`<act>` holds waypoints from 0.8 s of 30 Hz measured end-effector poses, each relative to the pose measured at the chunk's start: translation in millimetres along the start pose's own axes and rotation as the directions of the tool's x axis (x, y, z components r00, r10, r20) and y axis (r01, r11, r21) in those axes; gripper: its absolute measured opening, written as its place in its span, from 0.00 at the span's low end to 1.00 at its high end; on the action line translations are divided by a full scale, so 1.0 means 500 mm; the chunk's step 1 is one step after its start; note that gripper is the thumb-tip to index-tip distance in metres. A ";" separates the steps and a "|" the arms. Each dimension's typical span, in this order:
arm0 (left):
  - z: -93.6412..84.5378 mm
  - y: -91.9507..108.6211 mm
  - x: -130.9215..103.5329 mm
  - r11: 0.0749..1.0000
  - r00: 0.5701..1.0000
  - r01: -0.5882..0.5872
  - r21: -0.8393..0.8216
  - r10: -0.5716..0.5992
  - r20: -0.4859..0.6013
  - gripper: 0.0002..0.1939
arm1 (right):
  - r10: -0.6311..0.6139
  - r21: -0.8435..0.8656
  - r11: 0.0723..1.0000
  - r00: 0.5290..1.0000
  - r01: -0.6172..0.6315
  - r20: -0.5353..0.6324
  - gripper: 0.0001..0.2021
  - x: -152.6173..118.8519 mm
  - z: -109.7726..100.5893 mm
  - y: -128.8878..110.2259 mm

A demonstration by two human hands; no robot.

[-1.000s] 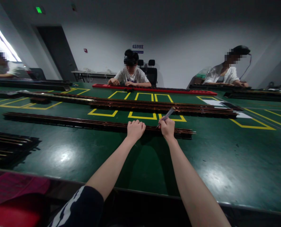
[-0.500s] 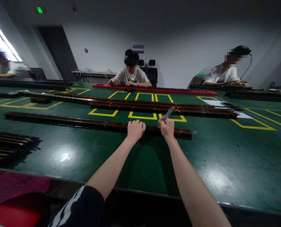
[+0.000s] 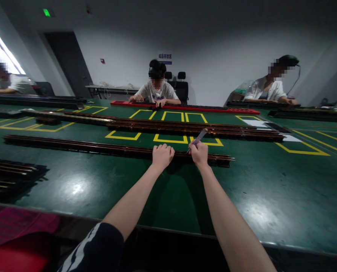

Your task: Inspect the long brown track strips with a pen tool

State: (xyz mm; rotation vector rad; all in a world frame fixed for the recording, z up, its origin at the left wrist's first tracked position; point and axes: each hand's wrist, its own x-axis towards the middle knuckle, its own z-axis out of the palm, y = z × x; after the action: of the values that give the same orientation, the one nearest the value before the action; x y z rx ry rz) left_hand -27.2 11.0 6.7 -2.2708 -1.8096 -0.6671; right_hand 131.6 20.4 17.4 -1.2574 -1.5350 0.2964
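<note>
A long dark strip with copper-coloured rods (image 3: pixel 80 146) lies across the green table in front of me. My left hand (image 3: pixel 163 155) is closed over its near edge, fingers curled onto the strip. Just to the right, my right hand (image 3: pixel 199 154) pinches a slim, pen-like tool (image 3: pixel 199 138) with a greyish shaft and a brownish top end. The tool leans, its lower tip at the strip between my hands. Whether the tip touches the strip I cannot tell. The strip's right end (image 3: pixel 225 160) sticks out past my right hand, thin rods showing there.
Behind lies a bundle of similar strips (image 3: pixel 185 126) across yellow tape outlines (image 3: pixel 123 137). More strips (image 3: pixel 10 175) sit at the left. A co-worker (image 3: pixel 157 88) faces me behind a red rail (image 3: pixel 231 110); others sit left and right. White paper (image 3: pixel 291 138) lies at the right.
My hands, the strip and the tool look almost unchanged; the view has shifted very slightly. The hands of the co-worker opposite have moved a little.
</note>
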 end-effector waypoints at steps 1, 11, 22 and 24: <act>-0.001 0.001 0.000 1.000 1.000 -0.003 -0.007 0.003 -0.001 0.23 | 0.001 0.000 1.000 1.000 -0.001 0.002 0.10 0.000 0.000 -0.001; 0.000 0.021 0.000 0.991 0.991 -0.136 0.004 0.136 0.010 0.23 | 0.007 -0.060 0.998 1.000 -0.007 -0.003 0.10 0.003 0.001 0.005; 0.011 0.024 0.009 0.996 0.997 -0.083 -0.019 0.083 -0.007 0.24 | 0.023 -0.006 1.000 0.999 -0.023 0.022 0.11 0.001 -0.001 0.004; 0.012 0.023 0.010 0.997 0.998 -0.068 -0.022 0.068 -0.008 0.24 | 0.028 0.008 1.000 0.999 -0.028 0.019 0.10 0.001 -0.002 0.004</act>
State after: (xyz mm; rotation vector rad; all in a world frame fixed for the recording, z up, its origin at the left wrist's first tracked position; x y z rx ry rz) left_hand -13.8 15.0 5.3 -2.3291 -1.7218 -0.6860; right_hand 133.5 21.1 16.7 -1.2742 -1.5323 0.3333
